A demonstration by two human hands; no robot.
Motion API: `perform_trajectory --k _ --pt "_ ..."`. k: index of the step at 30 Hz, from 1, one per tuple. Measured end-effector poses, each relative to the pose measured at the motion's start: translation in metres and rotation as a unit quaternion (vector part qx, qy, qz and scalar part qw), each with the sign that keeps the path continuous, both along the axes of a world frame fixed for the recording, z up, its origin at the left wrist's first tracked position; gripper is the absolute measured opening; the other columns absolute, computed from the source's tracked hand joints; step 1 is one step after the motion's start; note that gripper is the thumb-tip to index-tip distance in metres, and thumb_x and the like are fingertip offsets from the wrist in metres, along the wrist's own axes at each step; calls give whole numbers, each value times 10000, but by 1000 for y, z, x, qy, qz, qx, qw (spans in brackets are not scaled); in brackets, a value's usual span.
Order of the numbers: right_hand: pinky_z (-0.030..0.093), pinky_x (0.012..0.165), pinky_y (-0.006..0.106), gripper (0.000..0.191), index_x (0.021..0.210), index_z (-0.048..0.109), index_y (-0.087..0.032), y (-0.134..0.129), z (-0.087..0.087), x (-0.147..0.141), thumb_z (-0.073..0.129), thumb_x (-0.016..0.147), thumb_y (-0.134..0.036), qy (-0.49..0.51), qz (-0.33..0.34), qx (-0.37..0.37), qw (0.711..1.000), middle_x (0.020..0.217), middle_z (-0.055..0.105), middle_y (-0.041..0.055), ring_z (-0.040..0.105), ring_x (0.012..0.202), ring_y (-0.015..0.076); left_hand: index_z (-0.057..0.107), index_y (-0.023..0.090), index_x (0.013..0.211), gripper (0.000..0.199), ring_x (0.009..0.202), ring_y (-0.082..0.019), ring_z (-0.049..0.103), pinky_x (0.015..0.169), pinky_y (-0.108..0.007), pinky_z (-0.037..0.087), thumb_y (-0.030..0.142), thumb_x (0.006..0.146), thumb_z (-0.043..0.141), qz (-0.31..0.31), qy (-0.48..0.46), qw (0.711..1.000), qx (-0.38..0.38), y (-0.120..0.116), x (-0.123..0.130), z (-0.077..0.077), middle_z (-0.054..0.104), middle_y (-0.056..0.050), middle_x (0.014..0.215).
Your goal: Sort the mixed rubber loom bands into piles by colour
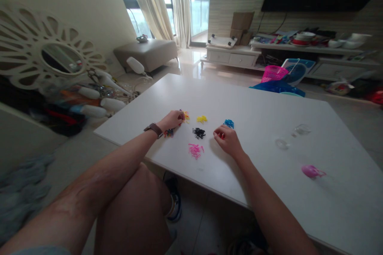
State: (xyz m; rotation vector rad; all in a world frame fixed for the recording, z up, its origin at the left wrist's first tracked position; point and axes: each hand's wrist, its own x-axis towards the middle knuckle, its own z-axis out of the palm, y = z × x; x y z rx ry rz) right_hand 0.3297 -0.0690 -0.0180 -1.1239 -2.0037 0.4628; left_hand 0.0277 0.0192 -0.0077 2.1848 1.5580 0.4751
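Note:
My left hand (pixel 172 119), with a brown-strapped watch on its wrist, is over a mixed-colour heap of small rubber bands (pixel 169 133). Its fingers are curled together beside more orange and yellow bands (pixel 186 116); what they pinch is hidden. My right hand (pixel 229 139) is closed, and red rubber bands (pixel 222 136) show between its fingers. Just beyond it lies a pile of blue bands (pixel 229 123). Between the hands are separate piles of yellow bands (pixel 202 119), black bands (pixel 198 133) and pink bands (pixel 196 151).
On the right of the white table (pixel 254 105) are a clear container (pixel 301 129), a clear round piece (pixel 281 144) and a pink object with a thin looped end (pixel 311 171). Past the far edge stands a pink basket (pixel 273 73). Lamp parts (pixel 112 104) crowd the left side.

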Motion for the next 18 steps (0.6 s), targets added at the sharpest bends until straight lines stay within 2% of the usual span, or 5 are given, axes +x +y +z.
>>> perform_trajectory --k 4,11,18 --pt "427 653 300 145 736 598 -216 0 1 0 565 876 -204 -5 4 2 1000 740 592 14 549 627 146 696 156 815 188 665 -142 573 628 -244 437 162 686 559 7 -28 999 20 0 -5 1 688 -32 753" --pt "427 649 300 145 733 599 -216 0 0 0 565 874 -208 -8 5 0 1000 734 594 15 548 629 150 725 140 788 169 697 -156 626 633 -240 478 234 673 644 18 -89 996 3 0 -4 3 718 -52 756" --pt "433 642 301 132 743 604 -213 0 -1 -1 566 868 -191 -5 14 -9 1000 750 599 18 545 627 148 749 141 728 133 632 -153 622 614 -244 475 174 627 669 9 -46 998 -34 -1 1 4 712 -35 676"
